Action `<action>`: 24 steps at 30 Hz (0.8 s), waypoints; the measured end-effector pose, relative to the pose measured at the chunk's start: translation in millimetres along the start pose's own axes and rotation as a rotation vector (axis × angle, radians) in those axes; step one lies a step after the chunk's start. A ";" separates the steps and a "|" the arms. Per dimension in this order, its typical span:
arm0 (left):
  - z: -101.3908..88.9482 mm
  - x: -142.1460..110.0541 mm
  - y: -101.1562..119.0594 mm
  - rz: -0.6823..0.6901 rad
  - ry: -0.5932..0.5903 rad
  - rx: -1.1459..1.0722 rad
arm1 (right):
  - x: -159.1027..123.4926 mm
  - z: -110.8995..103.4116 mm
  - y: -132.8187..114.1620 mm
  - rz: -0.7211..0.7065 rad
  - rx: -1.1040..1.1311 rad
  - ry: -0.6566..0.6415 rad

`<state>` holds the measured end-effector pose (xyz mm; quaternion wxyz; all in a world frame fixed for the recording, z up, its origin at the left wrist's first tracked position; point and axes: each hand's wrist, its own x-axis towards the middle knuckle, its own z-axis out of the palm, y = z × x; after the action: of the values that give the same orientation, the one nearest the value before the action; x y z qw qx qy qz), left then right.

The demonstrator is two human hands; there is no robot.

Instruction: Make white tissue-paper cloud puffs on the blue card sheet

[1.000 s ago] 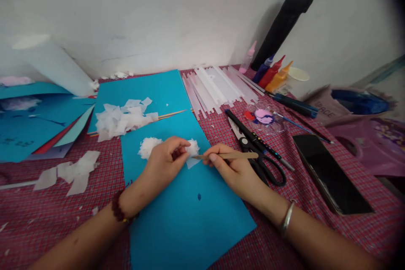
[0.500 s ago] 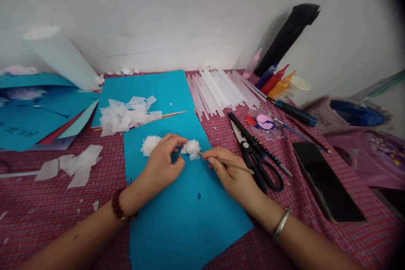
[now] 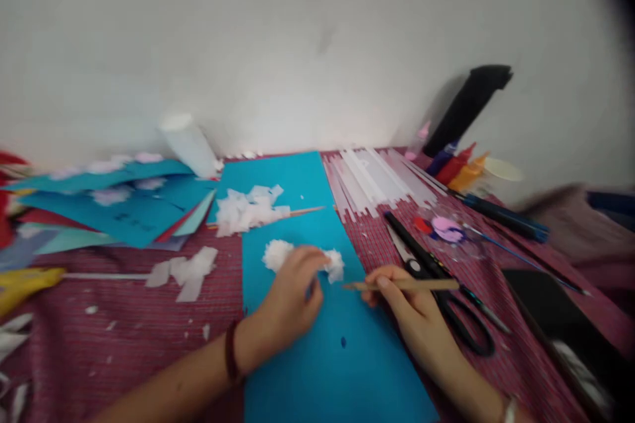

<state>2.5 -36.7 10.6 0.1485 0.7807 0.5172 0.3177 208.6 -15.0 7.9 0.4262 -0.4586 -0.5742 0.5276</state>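
My right hand pinches a thin wooden stick with a pointed tip, held nearly level above the blue paper. The tip stays apart from the ruffled white paper puff just up and left of it. My left hand rests over the sheet, thumb and fingers apart, its fingertips at that puff. A second, rounder white puff lies on the blue paper left of my left hand and is partly covered by it. A small dark blue mark sits lower on the sheet.
Cut white tissue pieces lie at the back on more blue sheets. White strips are stacked behind. Black scissors, a paint palette, paint bottles and a phone stand right. A yellow glue gun lies left.
The stick tip has come away from the puff, and my right hand has drawn back to the right. My left hand remains at the puffs. The view has shifted up and to the left.
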 end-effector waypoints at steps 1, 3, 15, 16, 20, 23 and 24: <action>-7.4 -2.0 1.8 0.144 -0.064 0.053 | 0.1 0.4 1.8 0.008 -0.018 -0.016; -28.6 4.0 -4.4 0.318 -0.177 0.179 | 0.9 1.3 6.9 0.024 -0.046 -0.050; -103.0 155.0 -167.7 -0.435 -0.324 0.320 | 1.7 -5.3 12.6 0.017 -0.151 -0.187; -101.0 155.9 -169.9 -0.433 -0.352 0.319 | 1.5 -5.9 12.4 0.020 -0.150 -0.192; -99.6 156.2 -168.3 -0.424 -0.442 0.300 | -0.5 -6.3 11.3 0.027 -0.149 -0.202; -101.1 159.3 -166.4 -0.421 -0.504 0.276 | -1.6 -5.9 11.0 0.052 -0.162 -0.215; -101.2 160.8 -166.2 -0.422 -0.519 0.270 | -1.7 -5.9 11.0 0.058 -0.165 -0.217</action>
<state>-139.4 168.5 48.9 0.2327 0.7240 0.6494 0.0000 215.6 -15.1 -2.5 0.3070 -0.4488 -0.6450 0.5369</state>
